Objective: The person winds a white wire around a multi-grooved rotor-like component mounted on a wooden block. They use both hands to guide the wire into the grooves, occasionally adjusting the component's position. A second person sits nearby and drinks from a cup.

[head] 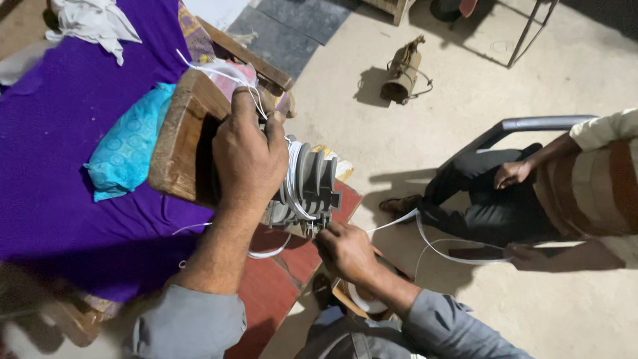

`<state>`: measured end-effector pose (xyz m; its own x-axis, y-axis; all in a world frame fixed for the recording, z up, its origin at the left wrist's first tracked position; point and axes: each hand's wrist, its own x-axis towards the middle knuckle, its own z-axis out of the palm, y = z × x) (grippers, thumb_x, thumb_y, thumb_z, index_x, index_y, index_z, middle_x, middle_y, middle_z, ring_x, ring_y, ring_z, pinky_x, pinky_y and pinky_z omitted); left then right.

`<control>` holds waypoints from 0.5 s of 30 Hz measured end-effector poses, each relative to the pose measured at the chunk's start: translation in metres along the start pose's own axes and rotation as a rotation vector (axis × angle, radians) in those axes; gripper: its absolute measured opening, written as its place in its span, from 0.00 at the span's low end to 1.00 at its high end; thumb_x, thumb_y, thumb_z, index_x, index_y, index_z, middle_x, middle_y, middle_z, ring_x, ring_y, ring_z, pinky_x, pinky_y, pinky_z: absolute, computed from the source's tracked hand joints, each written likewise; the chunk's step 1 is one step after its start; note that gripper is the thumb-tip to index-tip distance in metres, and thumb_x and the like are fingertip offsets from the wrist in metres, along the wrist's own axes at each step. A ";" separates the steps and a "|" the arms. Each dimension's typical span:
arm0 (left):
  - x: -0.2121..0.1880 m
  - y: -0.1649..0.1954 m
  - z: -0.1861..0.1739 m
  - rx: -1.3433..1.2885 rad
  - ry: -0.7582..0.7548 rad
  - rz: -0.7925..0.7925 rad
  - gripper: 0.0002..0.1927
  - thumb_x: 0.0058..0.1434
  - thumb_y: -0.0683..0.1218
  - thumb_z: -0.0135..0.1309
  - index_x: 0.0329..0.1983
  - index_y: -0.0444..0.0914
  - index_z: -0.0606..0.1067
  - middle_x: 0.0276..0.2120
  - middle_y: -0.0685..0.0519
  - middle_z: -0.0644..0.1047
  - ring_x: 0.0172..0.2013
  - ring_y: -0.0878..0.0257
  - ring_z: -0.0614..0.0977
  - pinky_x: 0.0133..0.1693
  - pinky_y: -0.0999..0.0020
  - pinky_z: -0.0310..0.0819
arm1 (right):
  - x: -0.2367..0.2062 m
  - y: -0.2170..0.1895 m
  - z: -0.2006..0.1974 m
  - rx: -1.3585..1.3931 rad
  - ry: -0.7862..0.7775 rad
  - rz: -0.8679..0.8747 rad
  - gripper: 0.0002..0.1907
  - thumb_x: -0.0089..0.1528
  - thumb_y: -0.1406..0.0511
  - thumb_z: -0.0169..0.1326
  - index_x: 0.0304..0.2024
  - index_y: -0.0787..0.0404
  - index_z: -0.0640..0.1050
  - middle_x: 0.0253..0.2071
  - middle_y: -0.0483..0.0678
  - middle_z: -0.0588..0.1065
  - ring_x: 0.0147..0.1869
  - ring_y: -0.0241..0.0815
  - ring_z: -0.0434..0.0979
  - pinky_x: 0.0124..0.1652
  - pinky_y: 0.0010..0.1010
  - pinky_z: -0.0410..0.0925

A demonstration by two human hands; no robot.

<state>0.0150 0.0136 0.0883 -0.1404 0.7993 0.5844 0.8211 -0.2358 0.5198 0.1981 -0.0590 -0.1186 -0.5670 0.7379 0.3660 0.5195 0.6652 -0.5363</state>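
Observation:
My left hand (247, 159) grips the top of a grey ribbed coil former (312, 186) fixed to a wooden block (178, 136), with white tape (291, 174) wound in its slots. My right hand (344, 249) sits just below the former and pinches the white tape where it leaves the winding. The tape strip (425, 240) runs right across the floor towards another person (565, 189) seated on a chair, whose hand (528, 256) rests near the strip's far end.
A purple cloth (60, 133) covers the surface at left, with a turquoise cushion (129, 143) and white rag (93, 20) on it. A red board (279, 279) lies beneath the former. A small metal object (403, 70) stands on the concrete floor.

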 end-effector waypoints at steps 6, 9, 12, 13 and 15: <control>0.005 0.006 0.014 -0.052 -0.005 -0.086 0.08 0.67 0.41 0.55 0.44 0.36 0.69 0.35 0.41 0.81 0.39 0.39 0.83 0.38 0.44 0.74 | 0.053 -0.009 -0.098 -0.352 -0.031 -0.484 0.07 0.58 0.63 0.59 0.36 0.56 0.83 0.37 0.46 0.75 0.39 0.43 0.76 0.32 0.36 0.71; 0.007 0.012 0.023 -0.075 -0.009 -0.060 0.09 0.65 0.39 0.55 0.44 0.35 0.68 0.35 0.38 0.80 0.40 0.36 0.82 0.39 0.44 0.73 | 0.077 -0.014 -0.131 -0.372 -0.002 -0.658 0.05 0.59 0.63 0.59 0.36 0.54 0.83 0.37 0.44 0.75 0.40 0.41 0.76 0.32 0.33 0.70; 0.003 0.016 0.027 -0.109 0.000 -0.011 0.12 0.64 0.39 0.55 0.48 0.34 0.67 0.37 0.36 0.78 0.41 0.36 0.81 0.41 0.44 0.73 | 0.101 -0.015 -0.153 -0.412 0.042 -0.744 0.06 0.57 0.62 0.62 0.36 0.53 0.82 0.35 0.43 0.74 0.39 0.41 0.75 0.31 0.33 0.70; 0.002 0.017 0.028 -0.126 -0.004 -0.003 0.13 0.64 0.39 0.55 0.49 0.34 0.67 0.37 0.36 0.78 0.42 0.36 0.82 0.41 0.45 0.73 | 0.110 -0.014 -0.158 -0.427 0.058 -0.765 0.07 0.56 0.62 0.63 0.36 0.53 0.83 0.34 0.44 0.73 0.39 0.41 0.75 0.30 0.33 0.69; -0.001 0.017 0.029 -0.164 -0.029 0.003 0.14 0.64 0.39 0.55 0.51 0.34 0.67 0.38 0.37 0.79 0.42 0.36 0.82 0.41 0.45 0.73 | 0.131 -0.003 -0.167 -0.219 0.118 -0.646 0.14 0.54 0.59 0.67 0.36 0.58 0.80 0.36 0.46 0.74 0.40 0.45 0.75 0.33 0.38 0.70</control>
<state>0.0454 0.0249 0.0788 -0.1198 0.8133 0.5693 0.7202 -0.3235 0.6137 0.2288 0.0549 0.0575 -0.7396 0.1855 0.6470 0.2251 0.9741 -0.0219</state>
